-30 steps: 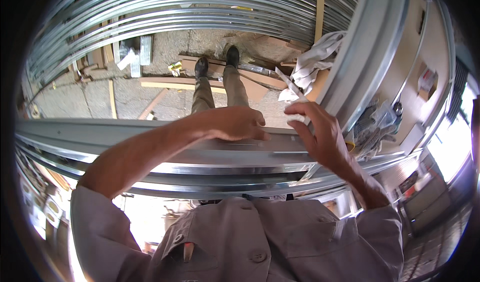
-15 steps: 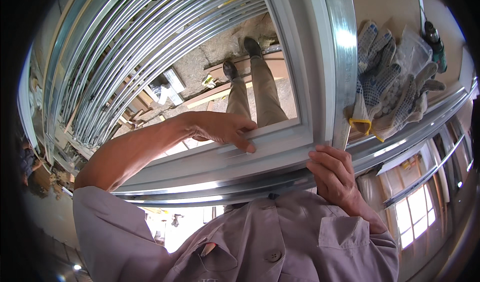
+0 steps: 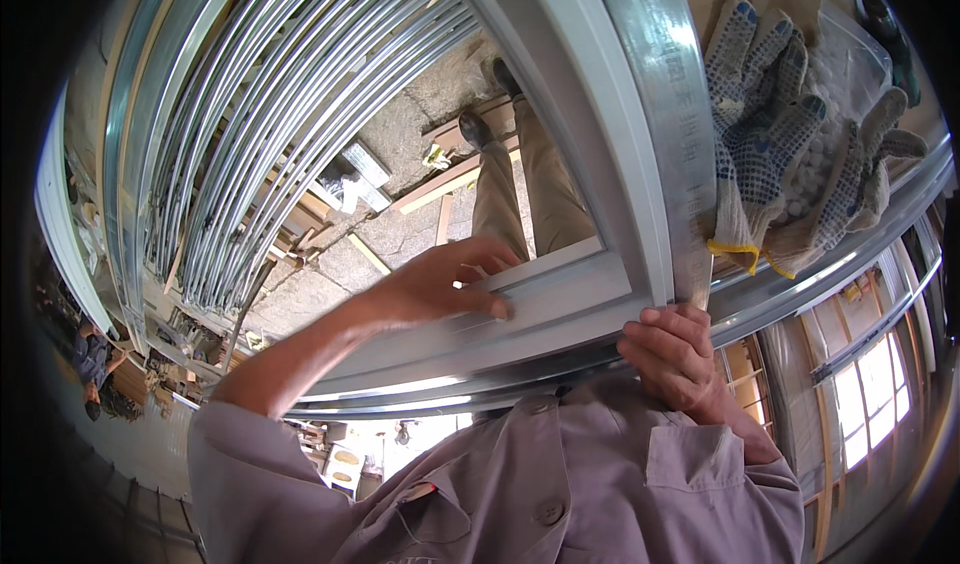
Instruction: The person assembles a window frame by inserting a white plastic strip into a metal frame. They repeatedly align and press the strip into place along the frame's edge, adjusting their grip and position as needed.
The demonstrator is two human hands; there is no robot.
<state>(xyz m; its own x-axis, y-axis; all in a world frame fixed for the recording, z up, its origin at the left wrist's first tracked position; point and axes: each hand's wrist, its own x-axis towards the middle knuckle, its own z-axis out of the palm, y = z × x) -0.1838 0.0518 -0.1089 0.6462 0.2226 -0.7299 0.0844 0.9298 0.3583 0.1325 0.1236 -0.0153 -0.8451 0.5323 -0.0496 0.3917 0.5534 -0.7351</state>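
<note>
Aslant, white frame (image 3: 570, 286), side rail (image 3: 592, 84) running away

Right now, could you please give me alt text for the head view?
A person's left hand reaches over the near side of a pale grey frame, while the right hand curls at the frame's near-right corner. Dotted gloves and a clear bag lie to the right; long metal bars lie upper left.

You face a pale grey, rigid frame with a stepped profile (image 3: 600, 286): one bar crosses just before your mauve-grey buttoned shirt (image 3: 600, 484), another runs away from it, meeting at a corner.
</note>
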